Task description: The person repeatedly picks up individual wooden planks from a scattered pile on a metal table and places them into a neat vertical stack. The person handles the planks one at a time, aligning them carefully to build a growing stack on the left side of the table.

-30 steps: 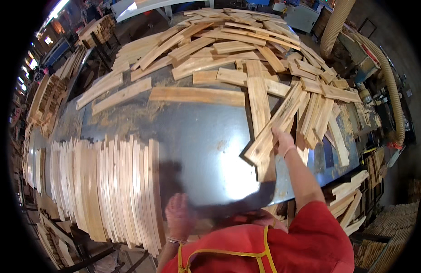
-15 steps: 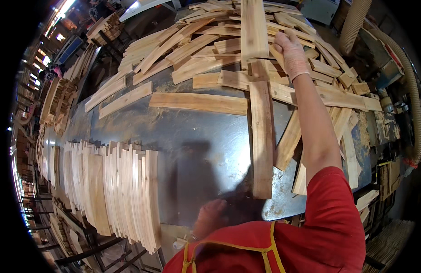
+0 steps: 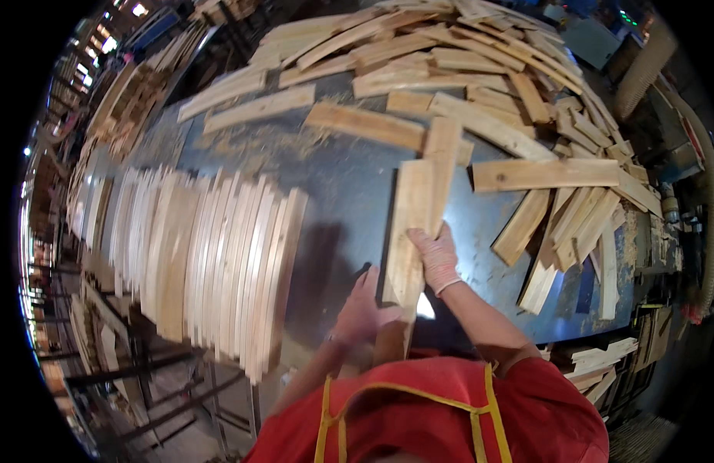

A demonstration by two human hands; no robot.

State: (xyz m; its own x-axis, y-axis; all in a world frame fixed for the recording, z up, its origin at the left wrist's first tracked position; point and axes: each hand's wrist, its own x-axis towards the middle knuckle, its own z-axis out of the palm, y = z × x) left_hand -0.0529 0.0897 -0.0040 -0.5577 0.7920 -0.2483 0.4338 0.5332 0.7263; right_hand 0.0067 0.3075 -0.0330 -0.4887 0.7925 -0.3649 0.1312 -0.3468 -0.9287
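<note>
A pale wooden board (image 3: 407, 224) lies lengthwise in front of me, its near end close to my apron. My right hand (image 3: 435, 256) grips its right edge, thumb on top. My left hand (image 3: 363, 310), slightly blurred, is at the board's near left side, fingers stretched forward and thumb by the edge. Partly under this board, a second wooden board (image 3: 445, 158) sticks out toward the far side. A row of boards on edge (image 3: 233, 262) stands packed together to my left.
A large heap of loose boards (image 3: 403, 58) covers the far side of the dark metal table (image 3: 341, 185). More boards (image 3: 580, 224) lie crossed at the right. Sawdust is scattered about. A ribbed hose (image 3: 642, 73) hangs at the far right.
My right hand has come back from the far heap to the near board, and a pale board now lies in front of me. My left hand has moved forward beside it. The view has shifted.
</note>
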